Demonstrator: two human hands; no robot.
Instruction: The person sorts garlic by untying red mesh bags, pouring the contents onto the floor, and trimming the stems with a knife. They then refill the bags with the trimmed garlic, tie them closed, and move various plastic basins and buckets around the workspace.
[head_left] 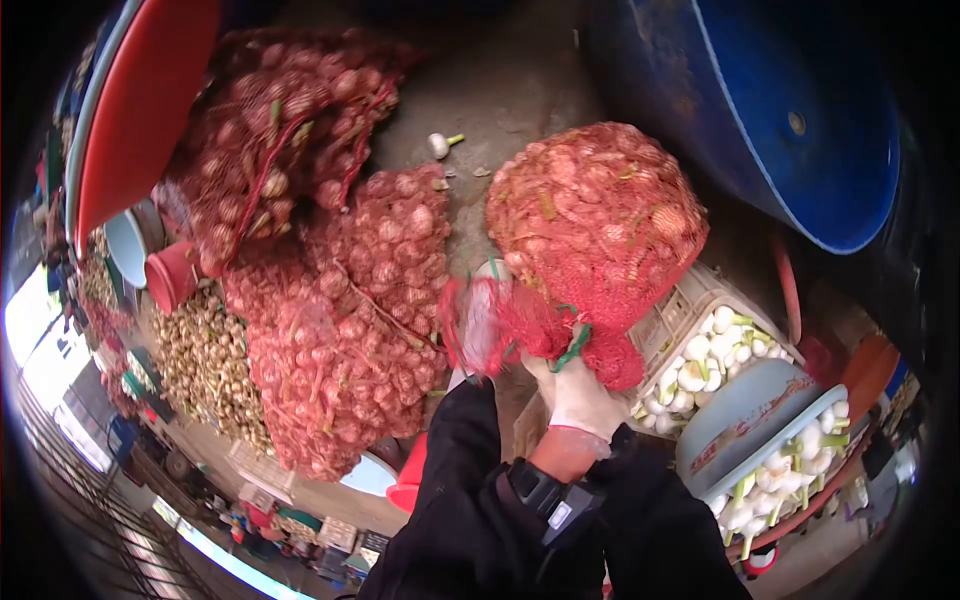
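Gathering the neck of a red mesh sack of garlic (595, 215), the right hand (580, 395), in a white glove with a watch at the wrist, has its grip closed around the bunched netting just below the sack's bulging body, where a green tie (573, 348) crosses the neck. The left hand (478, 330) sits just beside it, blurred and partly wrapped in loose red netting, so how tightly its grip is closed cannot be told; it appears to be pulling on the slack mesh. The sack itself stands directly ahead of both grips on the concrete floor (500, 90), full and rounded. As a judgement, filling looks finished and the closing is under way, with the knot not yet visibly secured. To the left of the grips lie more filled red mesh sacks (340, 300), and beyond them a heap of loose garlic (205, 360). To the right sit a crate of peeled white bulbs (700, 365) and a grey basin (745, 420). One stray bulb (440, 145) lies on the floor beyond the sack, near a blue drum (790, 110).
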